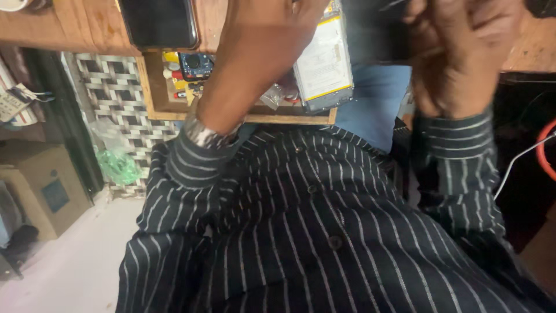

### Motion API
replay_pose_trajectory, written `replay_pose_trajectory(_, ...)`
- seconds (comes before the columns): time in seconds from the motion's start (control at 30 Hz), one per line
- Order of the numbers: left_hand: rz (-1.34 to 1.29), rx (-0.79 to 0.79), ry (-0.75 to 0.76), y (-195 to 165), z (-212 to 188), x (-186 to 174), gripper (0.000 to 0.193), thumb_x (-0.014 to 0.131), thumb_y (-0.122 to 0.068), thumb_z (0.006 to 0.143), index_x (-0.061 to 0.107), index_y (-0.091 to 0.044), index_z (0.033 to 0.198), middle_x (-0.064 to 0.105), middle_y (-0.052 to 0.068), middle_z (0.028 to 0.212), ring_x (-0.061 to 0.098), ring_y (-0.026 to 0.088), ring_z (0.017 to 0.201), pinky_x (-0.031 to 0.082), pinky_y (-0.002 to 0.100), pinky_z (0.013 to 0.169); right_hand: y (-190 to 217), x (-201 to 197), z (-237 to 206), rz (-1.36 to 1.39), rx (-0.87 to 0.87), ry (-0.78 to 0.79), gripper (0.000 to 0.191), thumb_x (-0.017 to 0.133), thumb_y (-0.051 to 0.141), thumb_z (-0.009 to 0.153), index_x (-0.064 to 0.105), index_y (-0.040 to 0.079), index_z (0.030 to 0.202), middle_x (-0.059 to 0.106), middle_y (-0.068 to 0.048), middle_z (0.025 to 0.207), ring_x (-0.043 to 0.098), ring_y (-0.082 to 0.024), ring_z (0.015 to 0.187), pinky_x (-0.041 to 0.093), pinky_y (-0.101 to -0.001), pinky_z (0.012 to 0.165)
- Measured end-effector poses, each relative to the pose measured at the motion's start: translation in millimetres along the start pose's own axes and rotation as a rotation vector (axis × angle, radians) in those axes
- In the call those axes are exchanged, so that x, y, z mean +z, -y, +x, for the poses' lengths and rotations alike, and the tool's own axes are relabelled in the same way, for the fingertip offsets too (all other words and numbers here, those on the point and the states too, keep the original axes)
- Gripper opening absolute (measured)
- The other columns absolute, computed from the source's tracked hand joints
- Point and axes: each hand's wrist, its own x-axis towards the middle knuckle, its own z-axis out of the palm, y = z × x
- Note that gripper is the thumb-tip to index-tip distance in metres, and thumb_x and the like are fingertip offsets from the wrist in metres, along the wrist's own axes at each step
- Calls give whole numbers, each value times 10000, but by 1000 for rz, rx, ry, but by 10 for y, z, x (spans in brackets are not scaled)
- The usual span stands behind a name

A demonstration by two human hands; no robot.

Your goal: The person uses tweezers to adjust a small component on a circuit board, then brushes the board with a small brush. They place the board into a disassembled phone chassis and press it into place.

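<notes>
Overhead, wooden bench [75, 23], open drawer [152, 87], patterned wall [113, 81]; left hand [260, 40], right hand [457, 52] grip unclear.

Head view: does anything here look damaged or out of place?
Yes. The phone between the left hand and right hand has its back off, battery exposed, tilted over the open wooden drawer of small parts.

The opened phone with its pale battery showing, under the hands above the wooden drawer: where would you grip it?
Probably by the long side edges of the opened phone, coming from its lower end near the wooden drawer. That end juts out uncovered; the upper part is hidden by the left hand and right hand. Its flat face with the battery gives fingers nothing to pinch.
</notes>
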Motion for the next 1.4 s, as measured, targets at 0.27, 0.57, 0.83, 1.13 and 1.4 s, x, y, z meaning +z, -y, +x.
replay_pose_trajectory(0.27,-606,-149,178,-230,37,44,347,690,-377,1123,702,-36,1061,651,-25,817,634,33,746,508,221,651,63,491,68,102,64,-54,32,644,-18,1154,614,-7,1154,698,-103,1001,691,-188,893,542,-288,804)
replay_pose_trajectory(0.57,-550,-149,207,-222,48,-39,241,746,-217,1077,692,-8,969,672,31,820,649,87,746,540,245,665,163,278,47,23,-4,227,214,732,116,1105,622,65,1282,709,-65,1145,718,-143,960,608,-329,928)
replay_pose_trajectory(0.83,-490,88,121,-181,-15,-199,121,748,-122,1060,712,-23,1121,744,29,1032,730,103,930,595,235,808,483,422,109,-140,207,405,318,682,220,1018,647,52,1285,681,-105,1305,729,-175,1119,622,-342,991)
replay_pose_trajectory(1.13,-324,144,66,-124,-9,-140,107,781,-115,1048,733,-20,1055,746,51,973,724,151,865,573,287,775,183,501,39,-832,-239,306,202,747,14,1089,692,-51,1272,723,-142,1152,723,-192,1027,607,-299,947)
replay_pose_trajectory(1.4,568,378,-26,278,-18,-14,83,650,-127,1020,708,-79,986,658,70,835,658,244,715,491,376,625,-44,415,200,-1147,-616,87,114,870,-12,1028,791,5,1108,656,-80,840,546,-194,695,420,-339,642)
